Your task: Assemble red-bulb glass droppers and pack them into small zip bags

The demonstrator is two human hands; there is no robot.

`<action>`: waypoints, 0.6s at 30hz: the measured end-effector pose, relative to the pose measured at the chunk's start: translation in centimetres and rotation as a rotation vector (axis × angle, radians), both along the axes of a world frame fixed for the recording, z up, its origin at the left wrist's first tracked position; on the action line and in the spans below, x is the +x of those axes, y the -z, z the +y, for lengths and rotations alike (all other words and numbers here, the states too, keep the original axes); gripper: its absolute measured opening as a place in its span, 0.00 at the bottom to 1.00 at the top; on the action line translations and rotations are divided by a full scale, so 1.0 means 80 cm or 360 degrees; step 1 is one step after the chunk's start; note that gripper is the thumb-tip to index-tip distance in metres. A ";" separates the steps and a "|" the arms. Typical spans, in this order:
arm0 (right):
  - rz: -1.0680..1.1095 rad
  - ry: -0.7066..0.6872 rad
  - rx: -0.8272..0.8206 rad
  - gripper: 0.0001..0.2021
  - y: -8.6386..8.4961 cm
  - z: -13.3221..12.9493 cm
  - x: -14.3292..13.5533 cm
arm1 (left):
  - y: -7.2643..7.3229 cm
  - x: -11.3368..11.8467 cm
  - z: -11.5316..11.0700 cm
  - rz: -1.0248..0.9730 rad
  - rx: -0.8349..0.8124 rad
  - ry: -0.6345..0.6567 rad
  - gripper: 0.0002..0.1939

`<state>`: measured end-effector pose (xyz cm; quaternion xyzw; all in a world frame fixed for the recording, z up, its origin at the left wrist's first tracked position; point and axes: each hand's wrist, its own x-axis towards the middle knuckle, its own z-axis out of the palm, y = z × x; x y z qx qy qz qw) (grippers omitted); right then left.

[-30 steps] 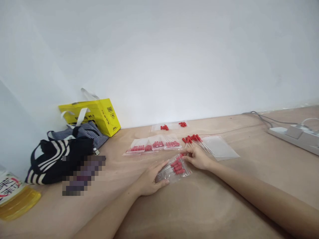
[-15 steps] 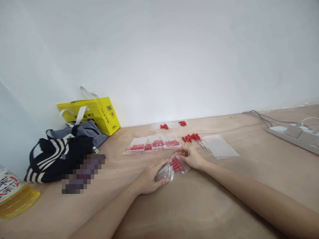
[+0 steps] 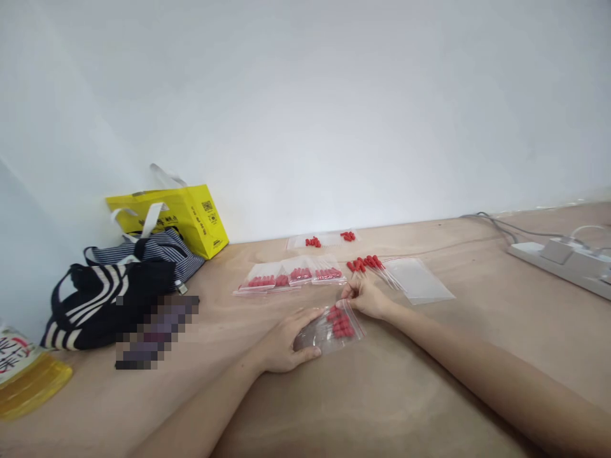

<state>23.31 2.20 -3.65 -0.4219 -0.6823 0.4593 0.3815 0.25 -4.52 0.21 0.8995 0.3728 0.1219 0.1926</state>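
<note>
A clear zip-lock bag [image 3: 329, 337] lies on the table between my hands. Inside it, several sticks with red tips [image 3: 342, 323] point their red ends toward the right. My left hand [image 3: 289, 340] holds the bag's left end, thumb on the near edge and fingers along the far edge. At the upper right corner, near the red-lined opening, the fingers of my right hand [image 3: 365, 298] pinch the plastic. Just beyond that hand are loose red-tipped sticks [image 3: 375, 262], beside a flat clear bag [image 3: 420, 283]. Several filled bags [image 3: 300, 275] overlap in a row farther back.
Near the wall lie more bags with red pieces [image 3: 314, 242]. To the left are a yellow carrier bag [image 3: 205, 222], a striped dark bag [image 3: 109, 292], a pixelated dark object [image 3: 160, 334] and a bottle of yellow liquid [image 3: 35, 381]. A power strip [image 3: 568, 264] with cables lies right.
The bag between my hands now lies flatter and more spread out, its red-lined opening more visible. My right hand has stayed at its corner, and my left has barely moved.
</note>
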 end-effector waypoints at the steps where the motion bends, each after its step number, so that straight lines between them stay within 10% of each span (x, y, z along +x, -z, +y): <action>1: -0.0001 0.0012 0.0018 0.15 0.001 -0.001 -0.001 | 0.000 0.000 0.001 -0.0003 0.0001 0.0018 0.32; 9: -0.0082 -0.0400 -0.0195 0.19 -0.014 -0.007 0.017 | -0.005 -0.003 0.003 -0.0033 -0.0015 0.0138 0.33; 18: -0.0298 -0.0007 0.0151 0.15 -0.005 -0.030 0.002 | -0.004 0.001 0.006 0.0028 0.0060 0.0146 0.20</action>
